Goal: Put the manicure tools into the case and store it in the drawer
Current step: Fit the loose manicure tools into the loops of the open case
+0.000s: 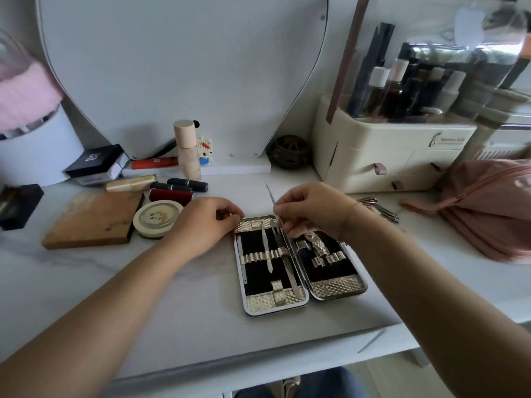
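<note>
A: What does the right hand (313,209) have?

B: A slender pointed tool (270,195), pinched between thumb and fingertips. Its sharp end sticks up and away past the knuckles.

A: And the case?

B: The case (260,303) lies open and flat on the table (201,311), just under that hand and on its near side. The hand is over the far end of the hinge.

A: Anything in it?

B: In the left half a short tool (265,248) sits under the strap. Beside the hinge a long file (288,268) lies at a slant. Under the right palm, partly hidden by it, a patterned metal piece (316,244) sits in the right half.

A: The left hand?

B: The left hand (205,222) is at the case's far left corner, fingers curled, thumb and forefinger close together at the rim. Whether they pinch the rim or merely touch it I cannot tell.

A: Around the hands?

B: Just left of the left hand is a round tin (156,219), and a wooden board (92,219) lies farther out. Lipsticks (184,186) lie beyond its knuckles. Beyond the right wrist there are loose metal pieces (379,208), and farther right a pink pouch (488,214).
</note>
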